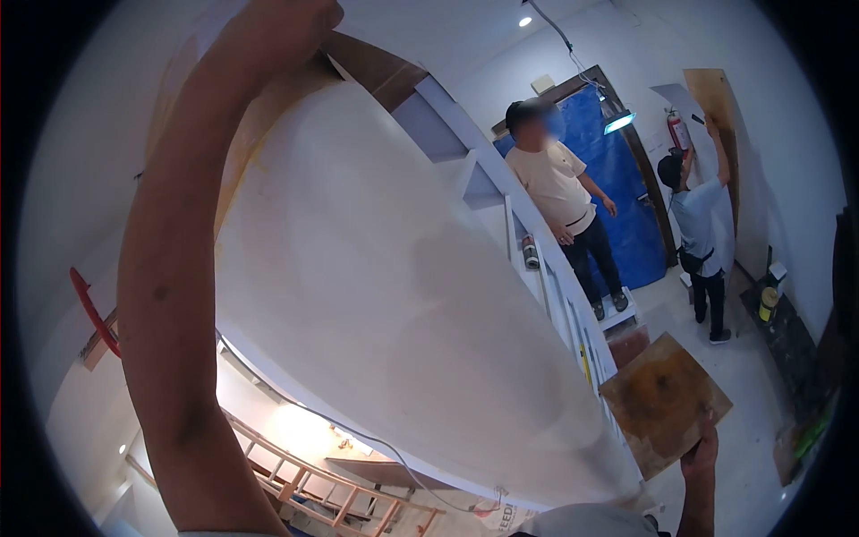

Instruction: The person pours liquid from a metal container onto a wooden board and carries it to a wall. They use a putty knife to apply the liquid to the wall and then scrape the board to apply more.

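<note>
My left arm reaches up along the left side of the head view. My left hand [282, 31] is at the top edge, its fingers curled closed and partly out of view. What it grips is hidden; a tan, thin-edged area shows just beneath it. The hand is close to a large, smooth white curved panel [358, 251] with faint grey damp-looking patches. At the lower right, my right hand [702, 455] grips a square wooden board [664, 398] by its near edge. Brown stains mark the board's face.
A person in a pale shirt [559, 183] stands by a blue-covered door [626, 170]. Another person [698, 215] handles a tall wooden sheet [716, 125] at the right wall. A can [531, 252] rests on the panel's framed ledge. A wooden ladder [331, 497] shows below.
</note>
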A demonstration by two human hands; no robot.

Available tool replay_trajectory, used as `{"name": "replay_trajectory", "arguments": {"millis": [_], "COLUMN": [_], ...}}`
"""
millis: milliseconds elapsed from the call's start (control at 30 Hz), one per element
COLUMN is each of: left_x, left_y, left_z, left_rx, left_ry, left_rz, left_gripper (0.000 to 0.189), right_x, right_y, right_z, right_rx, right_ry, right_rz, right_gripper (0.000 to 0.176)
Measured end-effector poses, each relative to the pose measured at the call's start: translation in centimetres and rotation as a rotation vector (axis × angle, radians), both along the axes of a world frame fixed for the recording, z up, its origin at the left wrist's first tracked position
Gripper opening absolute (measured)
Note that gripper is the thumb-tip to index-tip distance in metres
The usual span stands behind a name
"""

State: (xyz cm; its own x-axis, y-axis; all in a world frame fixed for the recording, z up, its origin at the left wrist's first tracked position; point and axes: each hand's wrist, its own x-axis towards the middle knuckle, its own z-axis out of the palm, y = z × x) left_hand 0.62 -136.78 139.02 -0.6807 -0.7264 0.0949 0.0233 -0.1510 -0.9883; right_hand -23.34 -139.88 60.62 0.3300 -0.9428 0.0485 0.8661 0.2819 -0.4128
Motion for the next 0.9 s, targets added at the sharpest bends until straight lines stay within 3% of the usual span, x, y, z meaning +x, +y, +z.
{"name": "replay_trajectory", "arguments": {"millis": [200,800,900], "left_x": [-0.7,-1.4,-7.3], "left_y": [0.9,2.9,5.2], "left_z": [-0.8,-1.2,-7.1], "left_rx": [-0.002,-0.006,-0.263], "left_ry": [0.118,-0.001,0.201], "left_rz": [-0.006,0.019,0.311], "left_gripper": [0.015,0.004,0.012], "right_x": [-0.3,0.1,0.1], "right_y": [0.0,-0.4,-0.3], "right_z": [0.3,-0.4,0.0], "right_rx": [-0.005,-0.002,-0.005], "right_ry": [0.016,0.013,0.01], "right_rz": [-0.005,0.016,0.03], "right_gripper": [0.065,0.068,0.068]}}
